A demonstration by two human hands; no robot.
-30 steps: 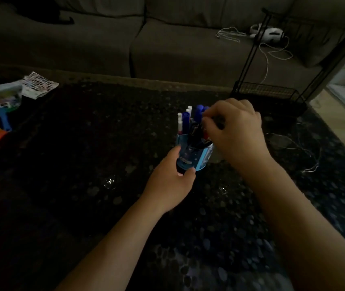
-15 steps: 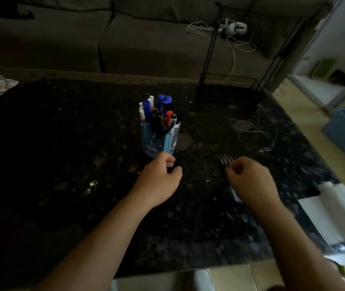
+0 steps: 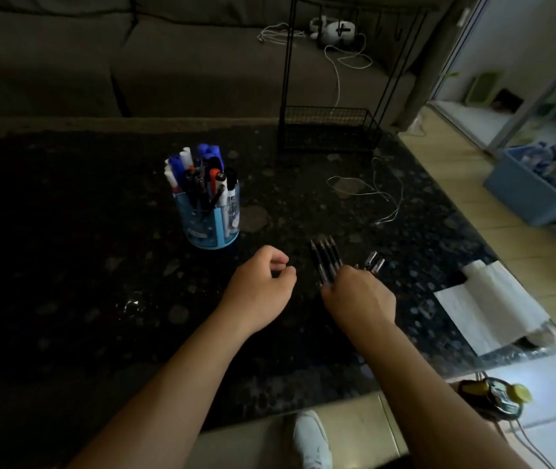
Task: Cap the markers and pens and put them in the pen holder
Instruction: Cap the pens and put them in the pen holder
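A blue pen holder (image 3: 209,222) stands on the dark stone table (image 3: 66,252), filled with several capped markers and pens. To its right, a row of several dark uncapped pens (image 3: 326,258) lies side by side, with loose pen caps (image 3: 375,261) just right of them. My right hand (image 3: 359,296) rests palm down over the near ends of those pens, fingertips touching pens and caps; whether it grips any is hidden. My left hand (image 3: 259,285) hovers loosely curled and empty, left of the pens and below the holder.
A thin white cable (image 3: 371,191) lies beyond the pens. A black wire rack (image 3: 329,130) stands at the table's far edge. White paper (image 3: 486,304) overhangs the right corner. A sofa lies behind; a blue bin (image 3: 534,194) sits on the floor.
My right hand left the holder and dropped to the row of pens on the right. My left hand let go of the holder and pulled back. The view swung rightward.
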